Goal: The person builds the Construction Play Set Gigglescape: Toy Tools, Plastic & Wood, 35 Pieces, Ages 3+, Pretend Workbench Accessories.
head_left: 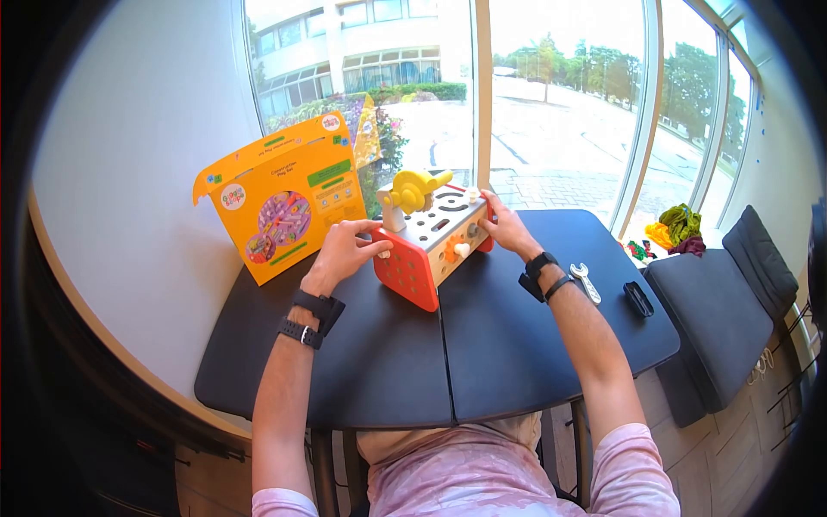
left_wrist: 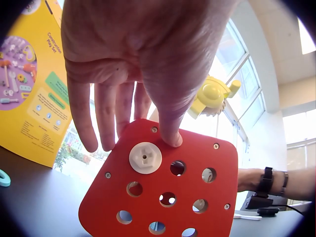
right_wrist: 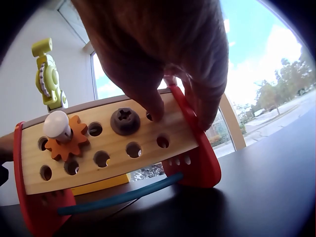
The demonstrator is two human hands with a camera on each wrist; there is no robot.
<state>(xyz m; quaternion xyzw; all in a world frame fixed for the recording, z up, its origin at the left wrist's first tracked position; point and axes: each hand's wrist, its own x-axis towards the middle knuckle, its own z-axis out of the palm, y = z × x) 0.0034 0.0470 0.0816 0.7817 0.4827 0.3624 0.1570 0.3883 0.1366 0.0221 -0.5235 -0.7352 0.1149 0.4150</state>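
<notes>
A wooden toy workbench (head_left: 431, 220) with red end panels stands on the table, turned at an angle. My left hand (head_left: 349, 246) holds the left red panel (left_wrist: 192, 187) by its upper edge, thumb on the outer face beside a white hex nut (left_wrist: 145, 158). At the other end, my right hand (head_left: 510, 231) grips the top corner near the right red panel (right_wrist: 197, 148). A yellow jointed piece (head_left: 415, 191) rises from the top. On the front board sit an orange gear (right_wrist: 68, 140), a white peg (right_wrist: 57, 124) and a dark cross-slot screw (right_wrist: 125, 121). Below runs a blue bar (right_wrist: 121, 198).
An orange play-set box (head_left: 289, 194) stands behind on the left. Right of the workbench, a white toy wrench (head_left: 586, 283) and a black case (head_left: 638, 299) lie on the black table (head_left: 551, 345). Beyond is a dark chair (head_left: 702, 289) near colourful cloths (head_left: 679, 228). Windows line the back.
</notes>
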